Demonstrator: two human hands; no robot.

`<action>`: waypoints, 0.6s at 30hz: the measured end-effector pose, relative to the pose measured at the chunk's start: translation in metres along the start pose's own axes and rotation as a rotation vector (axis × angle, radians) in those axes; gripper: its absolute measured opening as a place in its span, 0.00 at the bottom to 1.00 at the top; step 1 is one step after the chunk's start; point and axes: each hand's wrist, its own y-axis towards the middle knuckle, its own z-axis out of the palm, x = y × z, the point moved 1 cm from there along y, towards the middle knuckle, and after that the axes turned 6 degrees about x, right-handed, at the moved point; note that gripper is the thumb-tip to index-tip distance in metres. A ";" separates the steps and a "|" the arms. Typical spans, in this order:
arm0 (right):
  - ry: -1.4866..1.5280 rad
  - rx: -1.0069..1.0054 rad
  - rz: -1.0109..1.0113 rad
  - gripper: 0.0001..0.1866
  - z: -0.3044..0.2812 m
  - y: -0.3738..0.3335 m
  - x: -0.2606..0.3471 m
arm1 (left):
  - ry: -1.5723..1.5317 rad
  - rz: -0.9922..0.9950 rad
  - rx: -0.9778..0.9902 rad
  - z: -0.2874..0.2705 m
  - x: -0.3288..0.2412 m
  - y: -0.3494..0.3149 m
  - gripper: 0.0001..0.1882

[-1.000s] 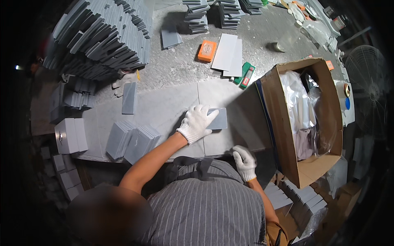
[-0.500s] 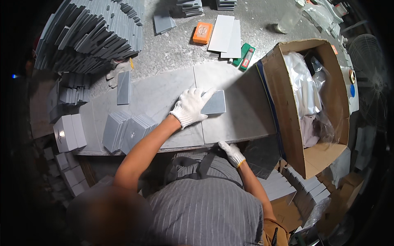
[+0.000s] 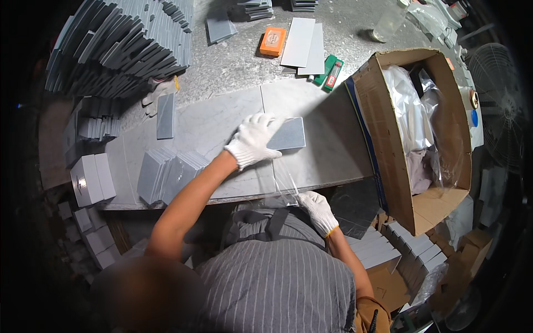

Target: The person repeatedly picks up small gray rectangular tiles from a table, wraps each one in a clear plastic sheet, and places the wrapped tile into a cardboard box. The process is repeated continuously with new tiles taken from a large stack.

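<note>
My left hand [image 3: 253, 141], in a white knit glove, lies over the left end of a grey rectangular tile [image 3: 291, 134] on the pale marble work surface. Its thumb is at the tile's near side and its fingers at the far side; whether other tiles lie under it I cannot tell. At the front edge of the surface, my gloved right hand [image 3: 318, 212] is closed on a clear plastic bag [image 3: 286, 186]. The thin plastic stretches up from there toward my left hand. To the left, several grey tiles [image 3: 158, 175] lean in an overlapping row.
A cardboard box [image 3: 366, 105] of plastic wrapping stands on the right. Stacked grey tiles [image 3: 119, 44] fill the far left, with white boxes [image 3: 91, 180] below. A lone tile [image 3: 165, 116], an orange box [image 3: 272, 41], white panels [image 3: 300, 47] and a green cutter case [image 3: 332, 72] lie beyond.
My right hand has come up slightly from below the front edge, and the clear plastic bag now shows in it. My left hand has shifted slightly left along the tile.
</note>
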 end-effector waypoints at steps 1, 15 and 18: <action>0.016 0.015 -0.025 0.14 0.002 -0.004 0.008 | -0.020 0.003 -0.042 -0.005 0.005 -0.005 0.55; 0.004 0.284 -0.022 0.11 0.029 -0.008 0.086 | -0.094 -0.002 -0.539 0.065 0.008 -0.073 0.35; -0.034 0.160 -0.051 0.11 0.026 0.000 0.097 | -0.196 0.018 -0.574 0.069 0.012 -0.067 0.13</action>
